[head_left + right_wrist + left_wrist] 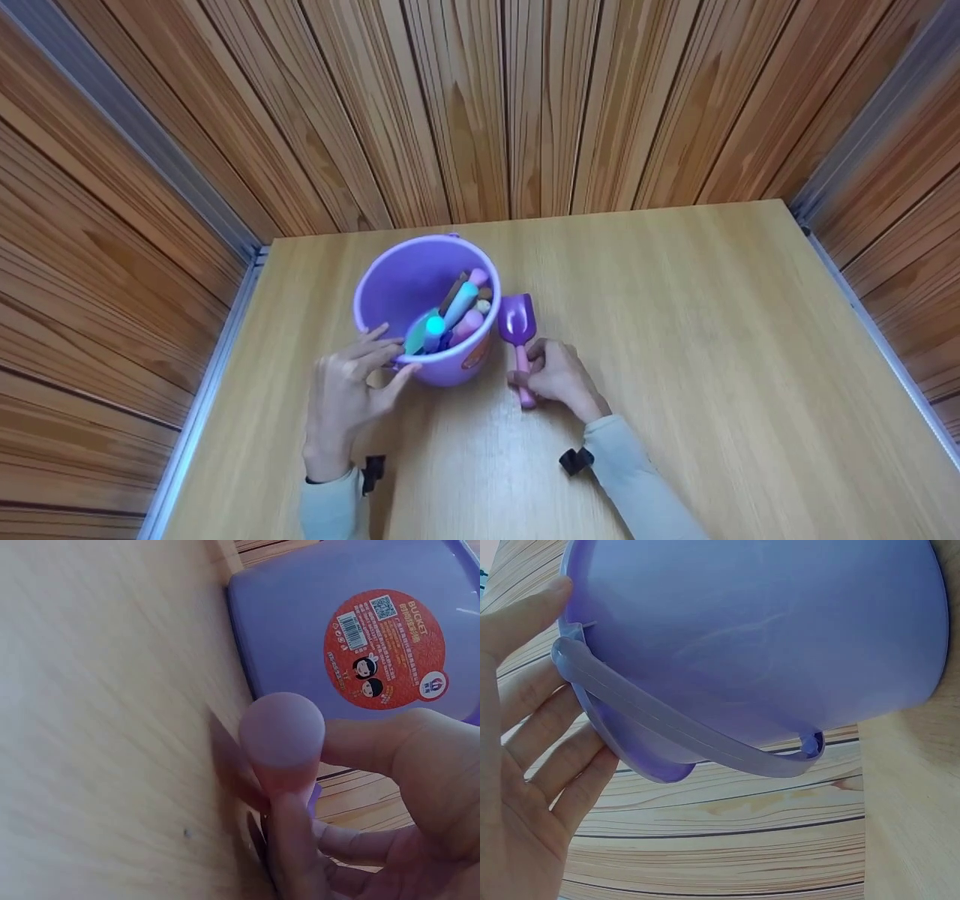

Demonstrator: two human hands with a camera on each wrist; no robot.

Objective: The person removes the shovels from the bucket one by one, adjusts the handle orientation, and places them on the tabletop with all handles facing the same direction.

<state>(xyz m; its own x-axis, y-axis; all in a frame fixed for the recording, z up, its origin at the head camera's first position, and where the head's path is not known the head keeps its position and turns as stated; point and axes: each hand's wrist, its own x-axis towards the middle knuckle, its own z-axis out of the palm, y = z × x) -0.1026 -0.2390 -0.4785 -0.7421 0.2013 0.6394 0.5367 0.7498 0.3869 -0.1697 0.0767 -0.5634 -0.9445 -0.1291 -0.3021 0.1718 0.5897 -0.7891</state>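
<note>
A purple bucket (444, 374) stands on the table, tilted slightly in the head view, with several toy pieces inside. My left hand (346, 390) grips its near-left rim, thumb on one side and fingers on the other. The bucket's handle (682, 724) hangs down along the outer wall in the left wrist view. Just right of the bucket, my right hand (562, 375) pinches the pink handle of a toy shovel (517, 321) with a purple scoop. The round handle end (281, 727) faces the right wrist camera.
Inside the bucket lie a light-blue handle (460, 303), a pink-ended piece (468, 325) and brown pieces; some are partly hidden. A red round label (384, 649) is on the bucket's side. Wood-plank walls (465, 112) and metal rails (202, 427) border the table (712, 337).
</note>
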